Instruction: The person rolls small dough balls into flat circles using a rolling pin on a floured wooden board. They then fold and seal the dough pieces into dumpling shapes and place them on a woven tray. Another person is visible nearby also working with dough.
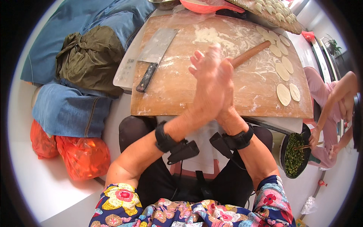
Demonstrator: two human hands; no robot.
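Note:
Palm to palm, my left hand (207, 82) and my right hand (227, 82) press together above a floured wooden board (175, 105). Both are blurred, and whatever may lie between the palms is hidden. Behind the right fingers, a wooden rolling pin (252, 52) rests on the board, its near end out of sight. Several thin dough rounds (283, 94) lie along the board's right side, some overlapping at the back. A patch of loose flour (208, 34) is beyond my fingertips. To the left lies a cleaver (158, 45) with a black handle, pointing towards me.
A woven tray (263, 14) of dumplings and a red pan-shaped vessel (201, 6) stand behind the board. At right, another person's hand (314, 137) holds chopsticks in a pot of chopped greens (295, 159). Red plastic bags (83, 157) and draped denim (71, 110) are left.

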